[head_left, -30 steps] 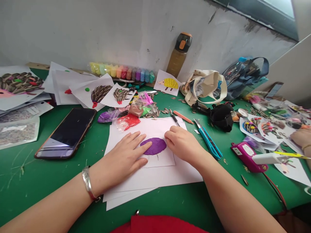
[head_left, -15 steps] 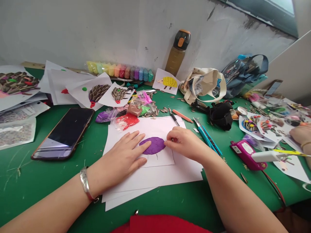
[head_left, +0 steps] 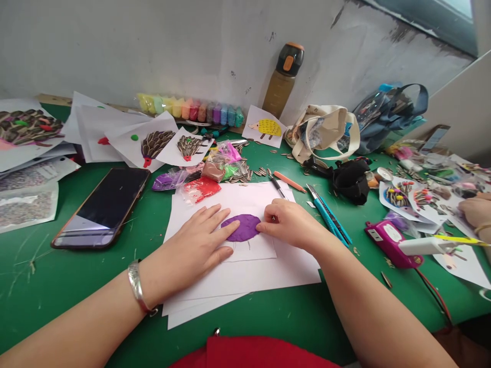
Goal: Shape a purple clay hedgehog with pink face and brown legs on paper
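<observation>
A flat purple clay oval (head_left: 244,228) lies on a small white sheet (head_left: 255,252), which rests on larger white paper (head_left: 291,271). My left hand (head_left: 201,240) is spread flat on the paper, its index fingertip on the oval's left end. At the oval's right edge, my right hand (head_left: 289,223) has its fingers curled and pinched; the thumb and fingertip touch the clay. Whatever may be between those fingertips is too small to make out. Short pencil lines show below the oval.
A phone (head_left: 103,207) lies left. Clay packets (head_left: 201,190), a pen (head_left: 276,185), an orange stick (head_left: 289,181) and a teal cutter (head_left: 329,214) lie beyond the paper. A bottle (head_left: 284,82) stands against the wall. Another person's hand (head_left: 475,210) is far right.
My right fingertips have shifted slightly left along the oval's right edge. My left hand stays in place. The whole view has moved a little.
</observation>
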The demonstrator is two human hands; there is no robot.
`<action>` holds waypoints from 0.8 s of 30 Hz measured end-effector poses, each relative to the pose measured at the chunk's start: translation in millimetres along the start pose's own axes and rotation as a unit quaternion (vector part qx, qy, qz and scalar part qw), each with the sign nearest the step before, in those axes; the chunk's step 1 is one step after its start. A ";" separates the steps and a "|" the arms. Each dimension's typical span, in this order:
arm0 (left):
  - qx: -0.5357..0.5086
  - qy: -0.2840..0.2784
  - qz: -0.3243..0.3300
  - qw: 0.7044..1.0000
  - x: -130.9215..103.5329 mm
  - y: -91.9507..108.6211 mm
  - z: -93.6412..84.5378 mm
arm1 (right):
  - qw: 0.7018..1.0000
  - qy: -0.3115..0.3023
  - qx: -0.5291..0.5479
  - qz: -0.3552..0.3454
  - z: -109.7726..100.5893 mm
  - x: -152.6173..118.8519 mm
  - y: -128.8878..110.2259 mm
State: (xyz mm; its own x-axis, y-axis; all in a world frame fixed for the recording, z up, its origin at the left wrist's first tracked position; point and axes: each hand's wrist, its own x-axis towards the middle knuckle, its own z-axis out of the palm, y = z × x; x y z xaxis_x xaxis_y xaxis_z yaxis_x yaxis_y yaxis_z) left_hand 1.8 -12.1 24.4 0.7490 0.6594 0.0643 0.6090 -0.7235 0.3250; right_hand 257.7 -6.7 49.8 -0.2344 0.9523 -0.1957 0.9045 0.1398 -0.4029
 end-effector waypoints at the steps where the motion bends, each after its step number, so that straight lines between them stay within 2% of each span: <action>1: 0.001 -0.001 0.000 1.000 0.0 0.1 -0.1 | 1.000 0.000 -0.008 0.002 -0.1 0.6 -0.5; 8: 0.022 -0.020 -0.005 1.000 1.2 1.0 -0.3 | 0.999 -0.030 0.032 0.007 -4.0 -0.2 -0.6; 13: 0.034 -0.030 -0.005 0.999 1.4 1.4 -0.7 | 1.000 -0.003 -0.030 0.001 -0.7 -1.0 -6.7; 19: 0.037 -0.029 -0.003 0.999 0.0 0.5 -1.0 | 1.000 -0.023 -0.006 0.002 0.5 1.2 -7.3; 24: 0.031 -0.021 -0.001 0.999 0.1 -0.6 1.1 | 0.998 0.003 -0.063 0.013 4.8 1.6 -10.8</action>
State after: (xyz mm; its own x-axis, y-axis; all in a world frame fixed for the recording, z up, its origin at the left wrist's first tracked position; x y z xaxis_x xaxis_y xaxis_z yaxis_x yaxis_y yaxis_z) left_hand 1.8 -11.8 23.2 0.7569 0.6531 0.0235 0.6249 -0.7339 0.2662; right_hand 245.8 -8.0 49.6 -0.2087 0.9575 -0.1990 0.9480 0.1481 -0.2817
